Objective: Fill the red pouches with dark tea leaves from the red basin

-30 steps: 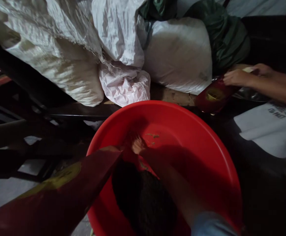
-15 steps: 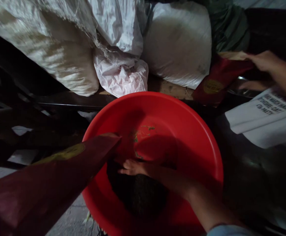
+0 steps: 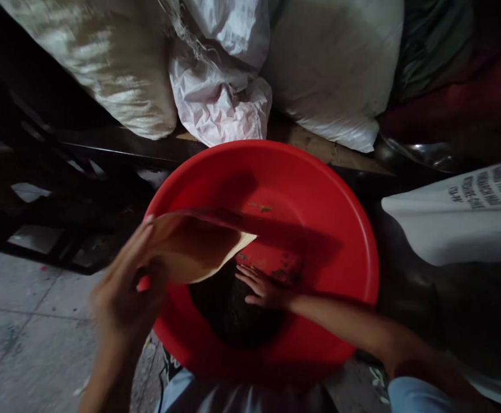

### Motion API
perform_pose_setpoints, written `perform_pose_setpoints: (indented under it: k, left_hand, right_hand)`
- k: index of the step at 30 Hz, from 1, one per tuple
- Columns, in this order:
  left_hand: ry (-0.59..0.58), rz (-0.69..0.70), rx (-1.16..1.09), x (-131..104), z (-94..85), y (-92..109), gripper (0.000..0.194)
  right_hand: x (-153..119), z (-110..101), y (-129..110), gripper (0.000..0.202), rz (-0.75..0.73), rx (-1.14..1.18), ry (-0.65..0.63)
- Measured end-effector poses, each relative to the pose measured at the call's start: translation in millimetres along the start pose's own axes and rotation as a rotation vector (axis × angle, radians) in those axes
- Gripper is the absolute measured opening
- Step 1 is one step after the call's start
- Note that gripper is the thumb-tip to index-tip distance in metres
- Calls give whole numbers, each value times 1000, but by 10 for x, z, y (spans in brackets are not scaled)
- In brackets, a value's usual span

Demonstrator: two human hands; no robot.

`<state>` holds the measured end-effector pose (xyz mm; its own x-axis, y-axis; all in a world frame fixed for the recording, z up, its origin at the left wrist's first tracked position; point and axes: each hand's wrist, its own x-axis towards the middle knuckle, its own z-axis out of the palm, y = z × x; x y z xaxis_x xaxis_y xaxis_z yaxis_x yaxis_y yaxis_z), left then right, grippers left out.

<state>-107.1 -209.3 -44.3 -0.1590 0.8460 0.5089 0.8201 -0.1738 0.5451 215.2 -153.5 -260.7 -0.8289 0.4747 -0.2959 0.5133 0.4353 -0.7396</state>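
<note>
Over the red basin (image 3: 319, 189), low in the head view: wide plastic tub, its near rim close against the person's lap.

- Dark heap (image 3: 233, 307), loose and fine-grained, sits on the basin floor toward 6 o'clock. What it is cannot be told in this light. A few greenish flecks (image 3: 262, 207) lie on the bare red floor toward 12 o'clock, well apart from the heap.
- Right hand (image 3: 264, 287) comes in from 4 o'clock and rests palm-down on the heap's right edge. Fingers spread and flat, pointing toward 10 o'clock; they grip nothing. The flat, open pose suits gathering or pressing loose stuff, not picking up.
- Left hand (image 3: 123, 289) sits at the basin's 8 o'clock rim, motion-blurred. Fingers pressed together along the back of a paper bag (image 3: 198, 246), with the thumb apparently underneath, though blur hides it.
- Bag mouth gapes toward the heap, tan inside showing, dark red outside along its top edge. It is tilted low, directly above the heap, so anything going in or out stays within the basin.
- Around: white woven sacks (image 3: 331, 63) piled at 12 o'clock, crumpled pale plastic (image 3: 222, 100) between them, a printed white sack (image 3: 469, 212) at 3 o'clock, concrete floor (image 3: 26, 332) at 8 o'clock.
</note>
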Motion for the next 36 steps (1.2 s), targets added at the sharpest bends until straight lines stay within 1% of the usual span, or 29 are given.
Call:
perform_pose_setpoints:
  k: [1, 2, 4, 6, 8, 9, 11, 13, 14, 16, 18, 21, 23, 25, 27, 29, 31, 32, 33, 34, 35, 36]
  left_hand:
    - [-2, 25, -28, 21, 120, 74, 72]
    - [-52, 42, -47, 51, 241, 143, 71]
    - [-90, 86, -58, 125, 437, 242, 72]
    - [-107, 105, -64, 194, 528, 279, 73]
    - [-143, 109, -87, 249, 531, 267, 75]
    - [-165, 108, -99, 273, 515, 251, 76]
    - [-213, 101, -104, 316, 482, 215, 80]
    - [-253, 89, -89, 361, 471, 184, 85]
    - [-267, 88, -84, 384, 474, 171, 88]
    - [-293, 105, -91, 433, 490, 146, 92]
    - [-319, 122, -106, 480, 503, 124, 95]
    - [-334, 120, -101, 540, 492, 106, 94]
    - [-311, 105, -81, 565, 467, 111, 93]
    - [-290, 79, -58, 576, 440, 126, 91]
    - [-295, 51, -51, 578, 423, 141, 90]
    - [-306, 38, -63, 582, 424, 149, 89]
    - [-300, 46, -76, 597, 443, 150, 88]
    - [-290, 55, -78, 608, 457, 149, 88]
    - [-278, 63, -77, 620, 471, 148, 87]
    - [-264, 68, -75, 630, 483, 147, 86]
    - [-251, 67, -74, 635, 491, 145, 85]
    - [-235, 64, -74, 631, 495, 141, 85]
  right_hand:
    - [-10, 103, -37, 85, 26, 39, 24]
    - [-2, 184, -71, 89, 54, 77, 44]
    - [36, 287, -134, 98, 109, 152, 55]
    - [58, 343, -209, 109, 147, 206, 62]
    - [46, 397, -306, 112, 150, 210, 96]
    - [31, 429, -359, 107, 140, 194, 117]
    - [7, 495, -456, 84, 139, 145, 156]
    - [11, 538, -520, 61, 183, 93, 169]
    - [26, 542, -538, 54, 207, 67, 164]
    - [76, 516, -552, 45, 235, 9, 139]
    - [130, 460, -555, 44, 233, -50, 115]
    - [157, 358, -567, 42, 222, -123, 121]
    - [124, 266, -571, 35, 203, -163, 129]
    - [70, 105, -551, 29, 190, -191, 139]
    - [35, -174, -492, 32, 203, -226, 215]
    - [67, -571, -389, 37, 245, -289, 375]
    - [195, -1000, -246, 45, 309, -356, 555]
    - [294, -1184, -168, 49, 339, -372, 614]
    - [413, -1325, -94, 54, 367, -378, 651]
    - [544, -1412, -30, 56, 390, -373, 668]
    - [680, -1440, 16, 55, 417, -365, 677]
    - [811, -1415, 40, 52, 448, -354, 683]
